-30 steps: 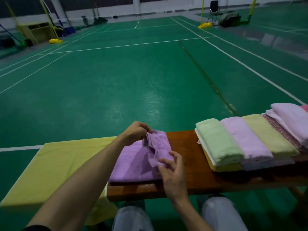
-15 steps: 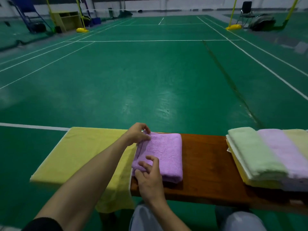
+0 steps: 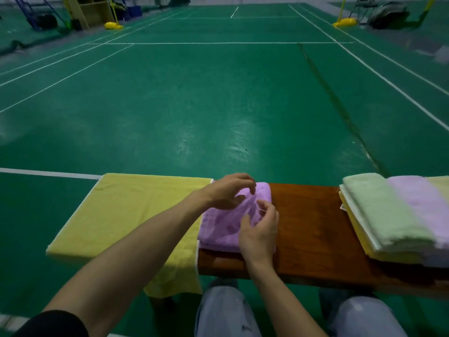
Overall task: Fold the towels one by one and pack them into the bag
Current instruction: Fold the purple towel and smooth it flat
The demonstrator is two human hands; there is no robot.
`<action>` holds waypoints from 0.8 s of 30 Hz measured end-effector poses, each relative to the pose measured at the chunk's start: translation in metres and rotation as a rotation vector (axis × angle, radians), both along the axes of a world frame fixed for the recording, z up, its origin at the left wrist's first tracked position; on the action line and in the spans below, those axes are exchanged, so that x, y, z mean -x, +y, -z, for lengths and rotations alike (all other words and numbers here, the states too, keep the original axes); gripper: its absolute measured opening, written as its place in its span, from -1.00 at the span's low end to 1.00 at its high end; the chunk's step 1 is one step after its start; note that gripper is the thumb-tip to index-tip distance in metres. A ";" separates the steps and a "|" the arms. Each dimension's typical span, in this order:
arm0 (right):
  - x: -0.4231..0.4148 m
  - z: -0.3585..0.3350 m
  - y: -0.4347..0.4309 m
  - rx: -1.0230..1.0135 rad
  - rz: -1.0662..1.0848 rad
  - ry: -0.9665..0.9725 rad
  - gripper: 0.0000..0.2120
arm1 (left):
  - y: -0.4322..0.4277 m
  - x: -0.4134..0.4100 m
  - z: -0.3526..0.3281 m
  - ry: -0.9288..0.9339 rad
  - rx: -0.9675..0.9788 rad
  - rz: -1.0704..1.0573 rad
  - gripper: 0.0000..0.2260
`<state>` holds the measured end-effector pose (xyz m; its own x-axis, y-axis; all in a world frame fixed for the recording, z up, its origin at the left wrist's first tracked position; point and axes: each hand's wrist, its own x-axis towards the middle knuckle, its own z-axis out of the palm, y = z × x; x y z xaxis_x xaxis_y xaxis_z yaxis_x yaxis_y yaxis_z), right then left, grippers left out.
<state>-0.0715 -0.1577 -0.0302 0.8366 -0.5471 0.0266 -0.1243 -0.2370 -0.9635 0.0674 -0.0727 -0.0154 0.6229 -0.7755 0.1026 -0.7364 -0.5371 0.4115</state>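
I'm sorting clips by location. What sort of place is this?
Most likely an indoor badminton hall: a green court floor marked with white lines, and yellow net-post bases at the sides. The towels lie on a wooden bench at the court's edge.

Head-worn camera looks forward and down, close over bench (image 3: 311,220).

- Purple towel (image 3: 226,224), 6 o'clock: soft terry cloth, matt, faintly embossed nap.
- Yellow towel (image 3: 136,210), 8 o'clock: matt cloth, fine nap, white edging.
- Surface (image 3: 313,229), 5 o'clock: reddish-brown wood, smooth, varnished, low sheen.
- Green towel (image 3: 384,215) and lilac towel (image 3: 422,203), 4 o'clock: thick plush cloth, matt.
- Court floor (image 3: 218,105), 12 o'clock: smooth green, glossy where light reflects.
- Trousers (image 3: 218,312), 6 o'clock: pale denim, matt.
- Sleeve (image 3: 56,324), 7 o'clock: black matt fabric.
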 end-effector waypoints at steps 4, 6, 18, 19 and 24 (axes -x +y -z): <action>-0.002 0.023 0.001 0.150 -0.001 0.063 -0.52 | -0.006 0.000 0.013 0.004 -0.179 0.095 -0.66; -0.001 0.027 -0.006 0.249 -0.065 0.109 -0.44 | -0.001 -0.001 0.017 -0.027 -0.225 0.097 -0.61; -0.046 -0.001 -0.153 1.000 -0.741 0.469 0.11 | -0.003 0.037 0.012 -0.288 -0.461 -0.042 -0.41; -0.046 -0.001 -0.158 1.042 -0.756 0.459 0.14 | -0.006 0.041 0.014 -0.325 -0.459 -0.027 -0.39; -0.035 0.008 -0.141 1.081 -0.832 0.338 0.36 | -0.013 0.038 0.014 -0.264 -0.321 0.001 -0.29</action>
